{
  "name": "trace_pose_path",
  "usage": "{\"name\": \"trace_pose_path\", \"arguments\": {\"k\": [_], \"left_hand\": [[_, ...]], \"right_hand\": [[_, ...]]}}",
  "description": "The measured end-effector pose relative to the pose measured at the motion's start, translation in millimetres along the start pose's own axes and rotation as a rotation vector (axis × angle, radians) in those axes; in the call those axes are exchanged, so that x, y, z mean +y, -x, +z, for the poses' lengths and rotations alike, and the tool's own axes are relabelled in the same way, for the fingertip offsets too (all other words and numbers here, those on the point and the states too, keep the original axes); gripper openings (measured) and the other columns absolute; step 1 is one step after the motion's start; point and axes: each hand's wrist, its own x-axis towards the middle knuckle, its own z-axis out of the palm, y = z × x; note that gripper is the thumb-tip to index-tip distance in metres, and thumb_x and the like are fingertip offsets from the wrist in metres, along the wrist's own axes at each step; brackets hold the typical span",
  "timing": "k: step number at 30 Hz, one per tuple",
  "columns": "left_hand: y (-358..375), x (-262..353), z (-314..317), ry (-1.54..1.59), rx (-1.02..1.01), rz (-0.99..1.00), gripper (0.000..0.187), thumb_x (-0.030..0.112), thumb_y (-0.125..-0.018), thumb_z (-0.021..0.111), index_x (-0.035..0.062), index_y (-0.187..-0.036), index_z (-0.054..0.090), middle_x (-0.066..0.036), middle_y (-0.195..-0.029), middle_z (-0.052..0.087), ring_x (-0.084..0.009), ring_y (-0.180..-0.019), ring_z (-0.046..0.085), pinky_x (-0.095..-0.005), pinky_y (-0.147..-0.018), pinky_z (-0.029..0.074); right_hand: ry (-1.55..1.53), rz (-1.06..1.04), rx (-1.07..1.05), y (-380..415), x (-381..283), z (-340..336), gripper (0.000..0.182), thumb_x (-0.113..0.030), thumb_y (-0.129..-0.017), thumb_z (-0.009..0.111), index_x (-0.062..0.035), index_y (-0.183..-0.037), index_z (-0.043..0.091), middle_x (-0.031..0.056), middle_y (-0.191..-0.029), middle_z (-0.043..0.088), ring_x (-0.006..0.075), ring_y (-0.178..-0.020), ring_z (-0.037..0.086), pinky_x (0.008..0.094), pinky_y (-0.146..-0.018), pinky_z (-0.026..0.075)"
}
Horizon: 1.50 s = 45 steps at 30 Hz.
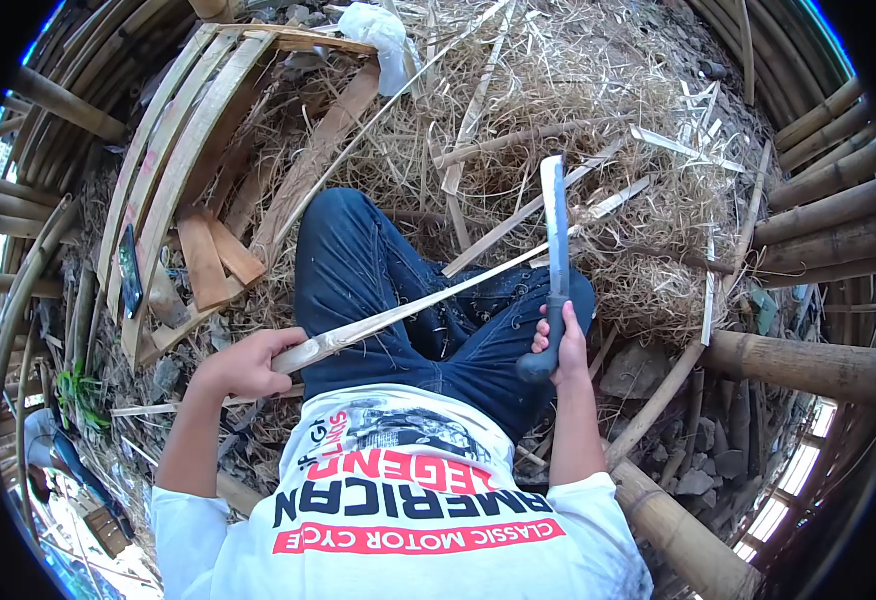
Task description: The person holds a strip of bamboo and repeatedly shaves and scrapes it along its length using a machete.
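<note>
My left hand [248, 362] is closed round the near end of a long, pale split bamboo strip [378, 322]. The strip slants across my lap, and its far end reaches past the blade toward the shavings. In my right hand [564, 345] is a machete [556, 225], held upright by its dark, knobbed handle with my fingers wrapped round it. Its blade points away from me, and the strip passes close by the lower blade in this view. My legs in dark jeans [358, 265] are bent beneath the strip, dusted with small shavings.
A heap of thin shavings [558, 110] covers the ground ahead, with loose strips across it. At the left lies a slatted wooden frame [173, 130] with a phone-like dark object [130, 270] on it. A white plastic bag [378, 45] sits at the top. Thick bamboo poles [798, 365] stand to the right.
</note>
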Motion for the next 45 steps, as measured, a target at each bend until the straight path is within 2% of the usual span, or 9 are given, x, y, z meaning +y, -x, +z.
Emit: {"name": "trace_pose_path", "arguments": {"k": [14,17,21,27,30,34,38,41,45], "left_hand": [[-6,-3,-12,-0.108,-0.025,0.069,0.041,0.005,-0.068,0.059,0.0007,-0.108,0.056,-0.006,-0.079,0.056,-0.0140,-0.072,0.053,-0.0299,-0.064,0.045],[-12,-2,-3,0.029,0.006,0.008,0.046,0.009,-0.064,0.061,0.0008,-0.109,0.057,0.000,-0.077,0.049,-0.0097,-0.068,0.045,-0.0273,-0.058,0.038],[-12,1,-11,0.016,-0.024,-0.030,0.043,0.008,-0.065,0.059,0.0007,-0.107,0.057,0.001,-0.074,0.048,-0.0097,-0.066,0.044,-0.0279,-0.056,0.036],[-12,-2,-14,0.087,-0.046,-0.087,0.043,0.007,-0.064,0.060,0.0009,-0.107,0.057,0.000,-0.076,0.047,-0.0095,-0.068,0.044,-0.0279,-0.058,0.036],[-14,-5,-15,-0.026,-0.008,0.058,0.043,0.006,-0.065,0.061,0.0011,-0.107,0.057,0.001,-0.076,0.047,-0.0083,-0.068,0.044,-0.0269,-0.057,0.035],[-19,-5,-13,0.069,-0.058,-0.073,0.044,0.006,-0.065,0.061,0.0014,-0.109,0.057,0.002,-0.076,0.047,-0.0083,-0.067,0.043,-0.0263,-0.057,0.035],[-23,-14,-12,-0.002,-0.023,0.088,0.042,0.005,-0.065,0.059,0.0019,-0.107,0.056,0.004,-0.074,0.045,-0.0072,-0.063,0.041,-0.0259,-0.053,0.032],[-21,-2,-11,0.073,-0.061,-0.029,0.039,0.005,-0.068,0.058,0.0016,-0.107,0.056,0.001,-0.072,0.049,-0.0096,-0.063,0.044,-0.0287,-0.056,0.037],[-24,-7,-18,-0.010,-0.065,0.029,0.039,0.006,-0.068,0.058,0.0025,-0.107,0.056,0.000,-0.071,0.048,-0.0091,-0.063,0.044,-0.0281,-0.055,0.035]], "right_hand": [[0.150,-0.048,-0.001,5,0,9,0.045,-0.048,-0.104,0.046,-0.0035,-0.110,0.052,0.0041,-0.070,0.053,0.0129,-0.050,0.049,0.0294,-0.048,0.045],[0.049,-0.071,0.019,-1,2,18,0.045,-0.047,-0.104,0.046,-0.0031,-0.109,0.053,0.0043,-0.069,0.053,0.0129,-0.049,0.050,0.0289,-0.047,0.045],[0.221,-0.035,-0.024,6,3,24,0.044,-0.045,-0.105,0.044,-0.0028,-0.108,0.054,0.0042,-0.069,0.053,0.0125,-0.049,0.050,0.0290,-0.047,0.045],[0.136,-0.055,-0.017,1,12,34,0.043,-0.044,-0.105,0.044,-0.0025,-0.108,0.053,0.0044,-0.068,0.053,0.0122,-0.049,0.050,0.0285,-0.046,0.046],[0.191,-0.059,-0.022,1,7,28,0.043,-0.045,-0.105,0.045,-0.0026,-0.108,0.052,0.0044,-0.068,0.053,0.0120,-0.049,0.050,0.0283,-0.047,0.046],[0.055,-0.066,-0.010,-3,15,32,0.043,-0.045,-0.104,0.045,-0.0035,-0.109,0.053,0.0045,-0.068,0.053,0.0130,-0.049,0.050,0.0280,-0.046,0.045],[0.159,-0.037,-0.037,1,10,26,0.042,-0.045,-0.105,0.045,-0.0040,-0.109,0.052,0.0041,-0.068,0.052,0.0128,-0.049,0.050,0.0283,-0.047,0.045],[0.051,-0.054,-0.019,-4,15,30,0.042,-0.044,-0.105,0.044,-0.0038,-0.110,0.052,0.0046,-0.069,0.052,0.0132,-0.049,0.050,0.0285,-0.046,0.045],[0.175,-0.026,-0.051,6,15,32,0.045,-0.048,-0.104,0.044,-0.0047,-0.110,0.053,0.0027,-0.069,0.051,0.0111,-0.050,0.048,0.0277,-0.047,0.044]]}}
